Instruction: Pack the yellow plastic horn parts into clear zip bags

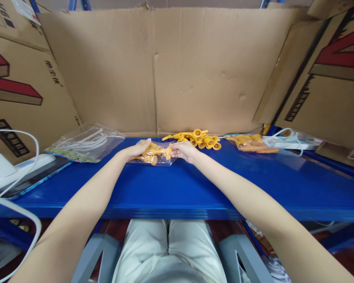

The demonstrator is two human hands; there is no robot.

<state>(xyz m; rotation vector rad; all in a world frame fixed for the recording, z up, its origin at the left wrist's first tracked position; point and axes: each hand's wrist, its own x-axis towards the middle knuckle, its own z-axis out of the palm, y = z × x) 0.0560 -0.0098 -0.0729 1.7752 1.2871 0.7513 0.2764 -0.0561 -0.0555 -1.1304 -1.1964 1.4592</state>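
Note:
A clear plastic bag [162,162] holding several yellow funnel-shaped plastic pieces lies on the blue table. My left hand [140,147] grips the bag's left side, its fingers partly hidden behind the bag. At the bag's right end, my right hand [185,151] has its fingers closed on a yellow funnel-shaped piece [166,151]; whether this piece is fully inside the plastic is unclear. Just behind my right hand sits a loose pile of similar yellow pieces [205,139], with round open ends and narrow stems.
To the right lies another clear bag [252,143] of yellow-orange pieces. A clear bag with a white cable [91,141] rests on the left, near a power strip [17,171]. Cardboard [156,70] walls the blue table [177,192] at the back, with boxes on both sides.

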